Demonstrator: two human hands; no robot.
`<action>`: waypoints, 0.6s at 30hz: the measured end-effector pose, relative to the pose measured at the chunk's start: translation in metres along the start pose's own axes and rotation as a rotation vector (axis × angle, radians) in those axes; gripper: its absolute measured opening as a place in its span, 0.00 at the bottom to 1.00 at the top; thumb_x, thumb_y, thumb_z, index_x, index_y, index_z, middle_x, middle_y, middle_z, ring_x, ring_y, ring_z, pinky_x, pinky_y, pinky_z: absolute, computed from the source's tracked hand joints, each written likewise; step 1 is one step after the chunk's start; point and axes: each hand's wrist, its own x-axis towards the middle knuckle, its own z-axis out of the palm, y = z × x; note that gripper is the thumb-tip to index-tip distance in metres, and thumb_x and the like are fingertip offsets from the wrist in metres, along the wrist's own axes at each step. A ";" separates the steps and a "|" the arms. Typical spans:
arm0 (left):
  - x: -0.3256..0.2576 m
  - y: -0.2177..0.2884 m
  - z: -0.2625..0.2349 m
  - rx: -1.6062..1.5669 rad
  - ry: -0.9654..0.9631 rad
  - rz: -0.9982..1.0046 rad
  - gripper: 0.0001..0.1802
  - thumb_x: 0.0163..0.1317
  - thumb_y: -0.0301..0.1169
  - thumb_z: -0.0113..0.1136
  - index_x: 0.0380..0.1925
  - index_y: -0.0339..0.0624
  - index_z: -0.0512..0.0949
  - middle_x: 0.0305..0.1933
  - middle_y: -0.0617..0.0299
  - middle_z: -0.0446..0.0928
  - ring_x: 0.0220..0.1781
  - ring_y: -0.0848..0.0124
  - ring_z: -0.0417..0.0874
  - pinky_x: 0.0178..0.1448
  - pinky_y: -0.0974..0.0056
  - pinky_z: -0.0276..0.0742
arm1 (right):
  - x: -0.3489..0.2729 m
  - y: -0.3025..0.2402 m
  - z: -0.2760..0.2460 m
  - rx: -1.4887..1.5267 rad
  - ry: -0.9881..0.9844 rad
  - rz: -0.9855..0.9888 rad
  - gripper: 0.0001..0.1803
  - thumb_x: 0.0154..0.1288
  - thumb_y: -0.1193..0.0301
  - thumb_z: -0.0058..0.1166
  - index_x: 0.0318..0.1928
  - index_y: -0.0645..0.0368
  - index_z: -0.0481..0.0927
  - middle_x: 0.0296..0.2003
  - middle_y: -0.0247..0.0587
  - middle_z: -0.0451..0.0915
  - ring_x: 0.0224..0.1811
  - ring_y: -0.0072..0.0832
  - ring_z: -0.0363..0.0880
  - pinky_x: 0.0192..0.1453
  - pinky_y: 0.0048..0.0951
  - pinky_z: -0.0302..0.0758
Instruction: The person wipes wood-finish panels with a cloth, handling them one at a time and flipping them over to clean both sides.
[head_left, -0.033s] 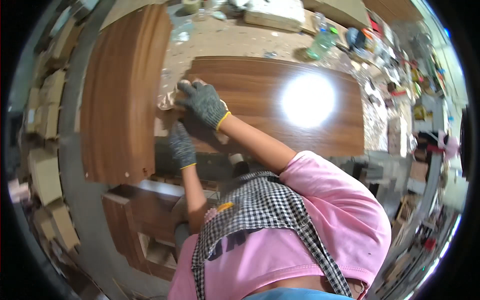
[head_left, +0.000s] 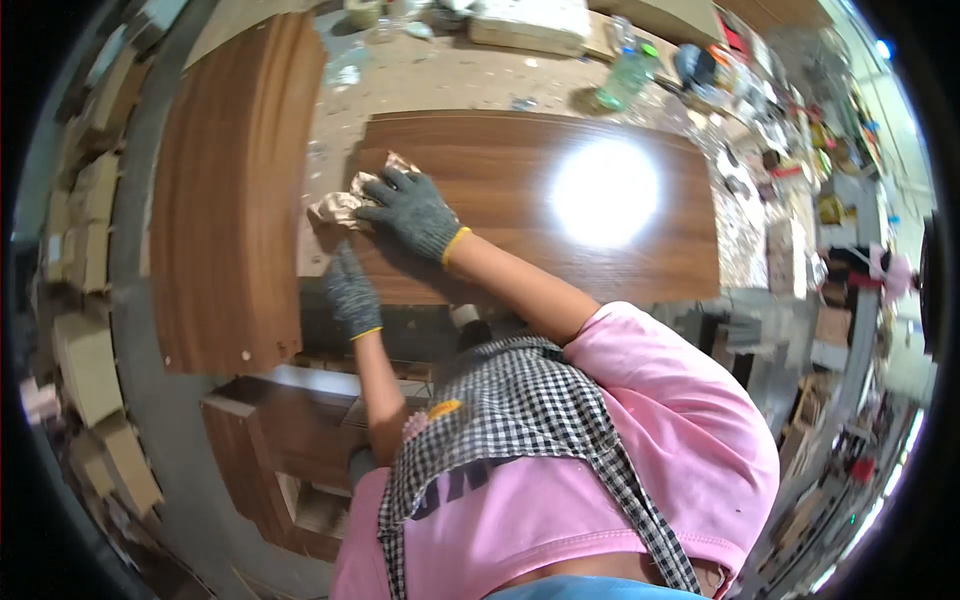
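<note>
A dark brown wood-grain panel [head_left: 500,160] lies flat on a littered worktop, a bright light reflecting off its right half. My right hand [head_left: 415,213], in a grey knit glove with a yellow cuff, presses down on a crumpled pale patterned cloth [head_left: 345,205] at the panel's left end. Part of the cloth is hidden beneath the palm and fingers. My left hand [head_left: 352,290], gloved the same way, rests at the panel's near left corner. Its fingers stretch forward just below the cloth, and they seem to hold nothing.
A stack of brown boards [head_left: 235,200] stands left of the panel. Below it is a brown wooden cabinet frame [head_left: 235,430]. A green plastic bottle [head_left: 625,80], a white block [head_left: 530,25] and mixed clutter lie along the back. Cardboard boxes [head_left: 90,345] line the far left.
My right hand has shifted slightly right and nearer across the panel, and more of the cloth shows. The whole view has drifted a little, moving the panel and boards leftward.
</note>
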 end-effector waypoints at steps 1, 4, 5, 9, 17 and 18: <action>0.003 0.015 -0.010 -0.018 -0.029 0.008 0.22 0.77 0.39 0.46 0.55 0.31 0.79 0.56 0.40 0.80 0.54 0.48 0.82 0.62 0.51 0.75 | -0.026 0.005 -0.022 -0.197 0.095 -0.199 0.22 0.63 0.64 0.59 0.58 0.49 0.80 0.62 0.48 0.75 0.66 0.50 0.71 0.71 0.52 0.64; 0.000 0.029 -0.017 -0.101 -0.096 -0.212 0.23 0.77 0.40 0.46 0.55 0.31 0.79 0.56 0.40 0.80 0.56 0.49 0.81 0.64 0.52 0.74 | -0.114 0.065 -0.100 -0.295 0.177 0.178 0.19 0.67 0.68 0.51 0.57 0.55 0.77 0.60 0.53 0.74 0.64 0.53 0.69 0.71 0.54 0.62; -0.003 0.023 -0.022 -0.076 -0.059 -0.161 0.23 0.77 0.40 0.45 0.56 0.31 0.79 0.58 0.42 0.80 0.58 0.51 0.81 0.65 0.53 0.73 | -0.149 0.091 -0.129 -0.368 0.229 0.370 0.18 0.69 0.69 0.48 0.57 0.57 0.76 0.58 0.55 0.74 0.62 0.54 0.70 0.69 0.52 0.63; 0.003 0.031 -0.020 -0.080 -0.023 -0.063 0.24 0.78 0.41 0.45 0.56 0.32 0.79 0.58 0.43 0.80 0.60 0.51 0.80 0.66 0.55 0.72 | -0.333 0.183 -0.271 -0.611 0.447 0.860 0.19 0.72 0.65 0.40 0.54 0.59 0.78 0.53 0.58 0.79 0.56 0.53 0.75 0.61 0.48 0.71; -0.006 0.022 -0.058 -0.647 -0.148 -0.326 0.23 0.77 0.41 0.50 0.59 0.33 0.78 0.62 0.52 0.79 0.63 0.63 0.79 0.70 0.60 0.70 | -0.378 0.199 -0.312 0.112 0.781 0.905 0.17 0.74 0.64 0.48 0.55 0.58 0.82 0.48 0.51 0.85 0.51 0.46 0.83 0.60 0.40 0.76; -0.008 0.023 -0.061 -0.856 -0.207 -0.404 0.24 0.77 0.42 0.50 0.61 0.34 0.77 0.64 0.51 0.77 0.65 0.63 0.77 0.72 0.60 0.68 | -0.358 0.206 -0.276 -0.014 0.571 0.817 0.18 0.73 0.63 0.49 0.57 0.59 0.80 0.52 0.52 0.82 0.55 0.46 0.80 0.63 0.41 0.73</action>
